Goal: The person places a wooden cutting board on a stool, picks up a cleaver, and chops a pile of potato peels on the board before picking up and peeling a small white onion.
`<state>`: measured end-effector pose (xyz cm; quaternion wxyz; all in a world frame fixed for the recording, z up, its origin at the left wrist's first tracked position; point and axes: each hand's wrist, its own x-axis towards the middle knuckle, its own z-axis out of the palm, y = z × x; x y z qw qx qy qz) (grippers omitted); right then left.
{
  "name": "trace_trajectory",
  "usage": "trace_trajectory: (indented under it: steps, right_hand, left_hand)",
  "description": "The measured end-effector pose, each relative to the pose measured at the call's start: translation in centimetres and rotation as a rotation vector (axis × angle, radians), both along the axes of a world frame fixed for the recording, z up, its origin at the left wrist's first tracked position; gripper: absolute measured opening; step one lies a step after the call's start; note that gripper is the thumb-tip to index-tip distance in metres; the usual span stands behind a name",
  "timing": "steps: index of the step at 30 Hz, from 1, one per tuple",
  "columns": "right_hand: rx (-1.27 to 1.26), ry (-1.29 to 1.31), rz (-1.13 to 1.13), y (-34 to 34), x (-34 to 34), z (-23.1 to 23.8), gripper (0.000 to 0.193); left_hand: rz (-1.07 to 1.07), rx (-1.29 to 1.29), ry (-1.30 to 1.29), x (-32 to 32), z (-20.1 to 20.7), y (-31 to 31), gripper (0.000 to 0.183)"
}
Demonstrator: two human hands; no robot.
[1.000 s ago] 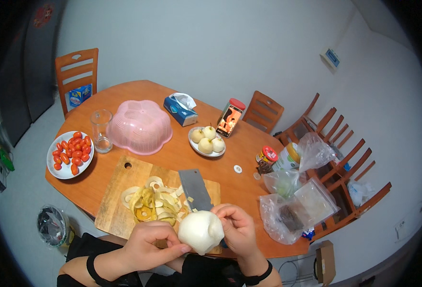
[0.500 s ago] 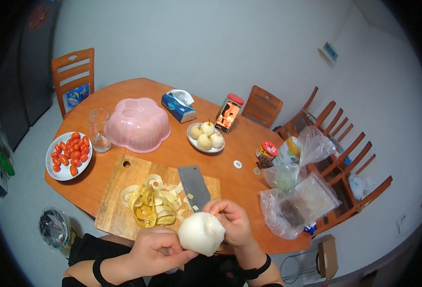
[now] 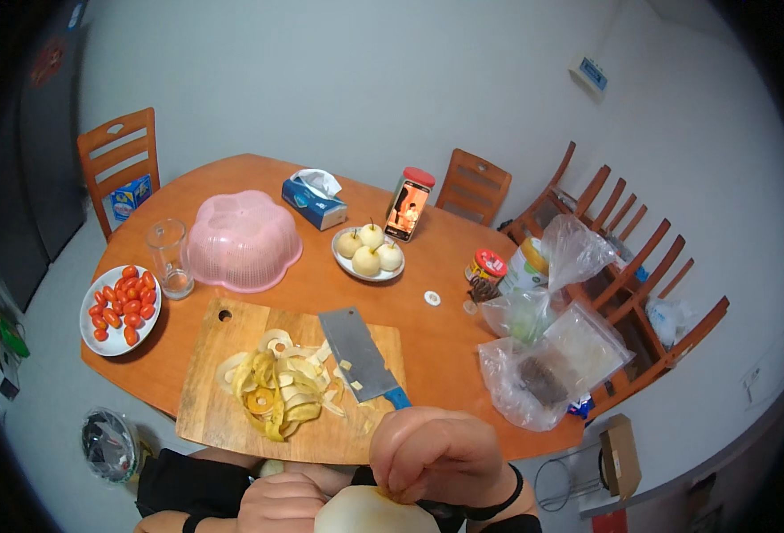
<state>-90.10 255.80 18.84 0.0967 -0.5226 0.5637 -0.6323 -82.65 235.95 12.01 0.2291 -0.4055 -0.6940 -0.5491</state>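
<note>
A large peeled pear (image 3: 372, 513) is held close to me at the lower edge, partly cut off by the picture. My left hand (image 3: 281, 505) is closed against its left side, the fingers partly out of view. Bent fingers of my right hand (image 3: 436, 455) pinch at its top, by a small brownish spot. Beyond them lies a wooden cutting board (image 3: 210, 391) with a heap of yellow peels (image 3: 272, 391). A cleaver (image 3: 355, 351) with a blue handle rests on the board's right side, small pale bits on its blade.
A plate (image 3: 92, 338) of small red tomatoes, a glass mug (image 3: 170, 258), a pink basket (image 3: 245, 240), a tissue box (image 3: 315, 200), a plate (image 3: 379, 277) of peeled pears and a propped phone (image 3: 407, 210) stand on the table. Plastic bags (image 3: 543, 364) lie right; a bin (image 3: 110, 444) stands left.
Both hands have come nearer to me with the pear, lower in the picture. My right hand has moved over the pear's top. The cleaver's handle is now uncovered.
</note>
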Motion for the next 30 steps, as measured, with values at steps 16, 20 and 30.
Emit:
trace_trajectory:
  steps: [16, 20, 30]
  right_hand:
    - [0.019, -0.052, 0.163, -0.3, 1.7, 1.0, 0.01]
    - [-0.11, 0.144, 0.136, -1.0, 1.9, 1.4, 0.009]
    - [-0.189, 0.106, 0.163, -1.7, 2.3, 1.0, 0.01]
  left_hand:
    - [-0.052, 0.022, 0.192, 1.4, 1.7, 1.3, 0.028]
    - [-0.119, 0.001, 0.219, 1.5, 1.4, 0.8, 0.026]
    - [-0.158, 0.03, 0.24, 1.4, 1.6, 0.8, 0.023]
